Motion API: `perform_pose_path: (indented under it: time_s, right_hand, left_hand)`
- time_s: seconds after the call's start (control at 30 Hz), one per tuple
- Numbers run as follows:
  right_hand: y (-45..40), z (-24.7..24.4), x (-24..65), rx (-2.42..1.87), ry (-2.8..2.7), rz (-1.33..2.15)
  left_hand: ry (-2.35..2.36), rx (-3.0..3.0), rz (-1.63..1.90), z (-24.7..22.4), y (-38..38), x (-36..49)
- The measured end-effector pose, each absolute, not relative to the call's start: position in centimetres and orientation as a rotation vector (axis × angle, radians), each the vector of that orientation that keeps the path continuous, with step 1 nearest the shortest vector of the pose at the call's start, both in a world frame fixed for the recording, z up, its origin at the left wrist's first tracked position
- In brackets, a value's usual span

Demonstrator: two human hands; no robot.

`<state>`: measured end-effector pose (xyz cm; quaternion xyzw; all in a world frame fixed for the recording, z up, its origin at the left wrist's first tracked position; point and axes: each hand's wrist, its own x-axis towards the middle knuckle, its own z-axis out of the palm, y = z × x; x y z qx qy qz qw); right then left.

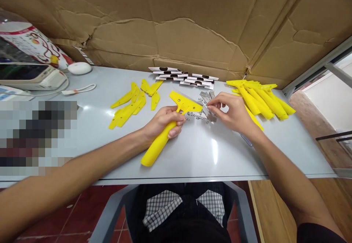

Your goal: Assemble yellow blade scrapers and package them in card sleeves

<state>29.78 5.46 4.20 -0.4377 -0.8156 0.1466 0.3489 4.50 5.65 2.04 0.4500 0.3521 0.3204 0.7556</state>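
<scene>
My left hand [163,122] grips the handle of a yellow plastic scraper [158,147], whose wide head points up and right. My right hand [231,111] sits with its fingertips among steel scraper blades [205,101], close to the scraper head. Whether those fingertips pinch a blade is hidden. Small perforated metal pieces [195,116] lie just beyond my left fingers. Loose yellow scraper bodies lie in two groups: one [129,103] left of my hands and a larger heap [261,101] right of my right hand.
A stack of white printed cards [184,78] lies at the table's back edge against a cardboard sheet [176,26]. A handheld device [33,76], a white round object [79,68] and a plastic bag [27,41] occupy the far left. A blurred patch covers the table's left side.
</scene>
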Motion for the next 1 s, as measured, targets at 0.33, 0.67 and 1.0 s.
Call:
perform_pose_path:
  time_s: [0.33, 0.67, 1.0]
  right_hand:
    - [4.6, 3.5, 28.0, -1.025, -2.065, 0.48]
    - [4.4, 3.1, 27.6, -0.995, -2.097, 0.405]
    - [4.4, 2.8, 27.4, -1.017, -2.102, 0.35]
  left_hand:
    - [0.78, 1.113, 0.655, 1.9, 4.9, 4.7]
    - [0.821, 1.149, 0.659, 1.9, 4.7, 4.8]
    - [0.823, 1.127, 0.66, 1.9, 4.6, 4.9]
